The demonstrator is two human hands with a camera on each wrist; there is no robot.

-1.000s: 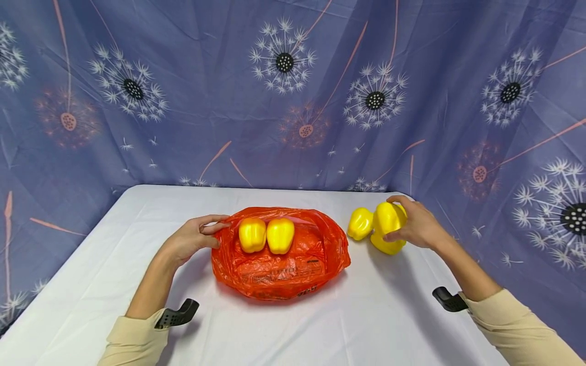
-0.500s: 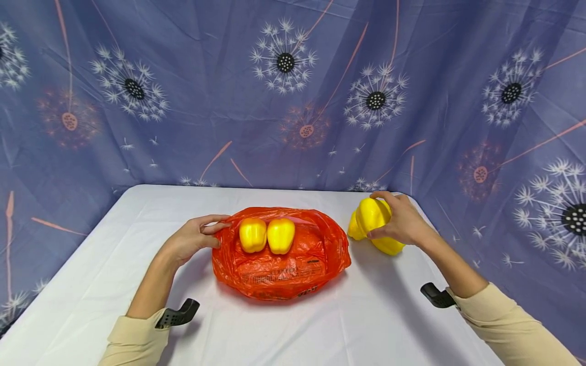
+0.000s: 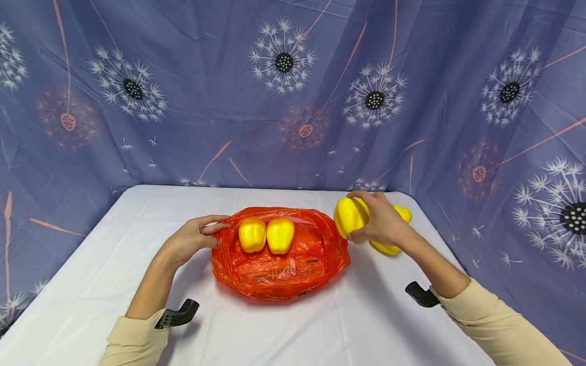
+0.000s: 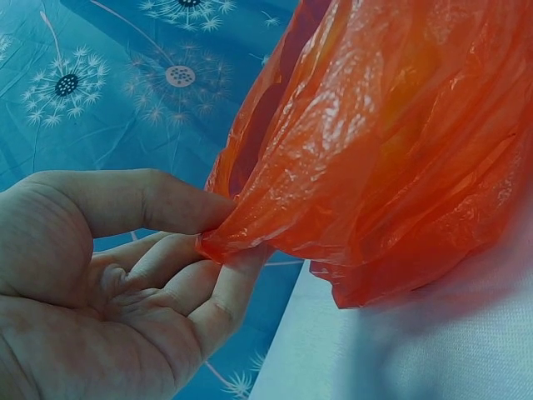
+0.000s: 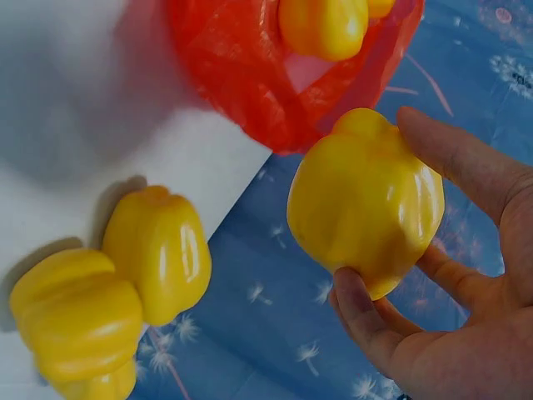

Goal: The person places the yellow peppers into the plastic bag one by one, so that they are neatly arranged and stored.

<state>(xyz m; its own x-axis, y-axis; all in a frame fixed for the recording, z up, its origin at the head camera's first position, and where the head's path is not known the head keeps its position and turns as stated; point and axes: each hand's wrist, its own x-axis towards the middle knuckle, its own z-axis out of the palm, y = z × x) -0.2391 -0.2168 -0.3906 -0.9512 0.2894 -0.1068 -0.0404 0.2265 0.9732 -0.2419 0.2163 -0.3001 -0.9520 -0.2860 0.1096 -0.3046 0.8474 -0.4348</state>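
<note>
A yellow bell pepper (image 3: 350, 216) is in my right hand (image 3: 382, 221), gripped between the thumb and fingers, right at the bag's right rim in the head view. The red plastic bag (image 3: 279, 269) sits open-mouthed on the table, with two yellow bell peppers inside, one on the left (image 3: 252, 235) and one on the right (image 3: 281, 236). My left hand (image 3: 194, 239) pinches the bag's left edge; the left wrist view shows the thin red film (image 4: 225, 237) between thumb and fingers.
Loose yellow peppers lie at the right of the table, partly hidden by my right hand in the head view; the right wrist view shows one pepper (image 5: 158, 258) touching another (image 5: 79, 312). White cloth (image 3: 293, 330) covers the table, and a blue dandelion-print curtain (image 3: 206, 101) hangs behind.
My right hand has carried its pepper leftward from above the loose peppers to the bag's right rim. My left hand and the bag have stayed in place.
</note>
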